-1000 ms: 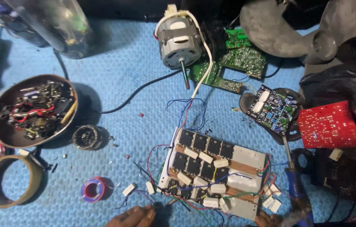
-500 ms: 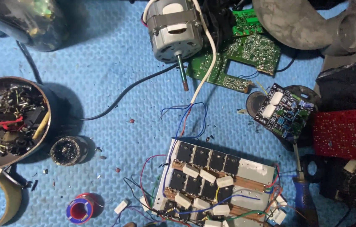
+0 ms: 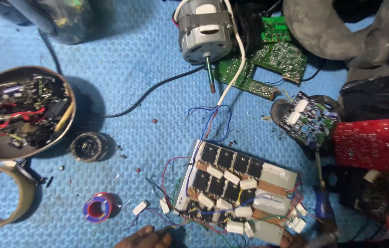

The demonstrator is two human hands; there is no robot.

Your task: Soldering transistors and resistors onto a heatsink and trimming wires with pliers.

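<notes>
A grey board with black blocks and white parts (image 3: 238, 190) is laid flat on the blue surface (image 3: 130, 69), low and to the right of the middle. Only the fingertips of the left hand (image 3: 148, 238) are seen at the bottom edge, just beside the board's tangled wires (image 3: 171, 183). The right hand (image 3: 295, 239) is barely seen at the board's lower right corner. Neither grip can be told. A grey motor (image 3: 203, 30) is seen at the top, and a round bowl of small parts (image 3: 20, 112) at the left.
</notes>
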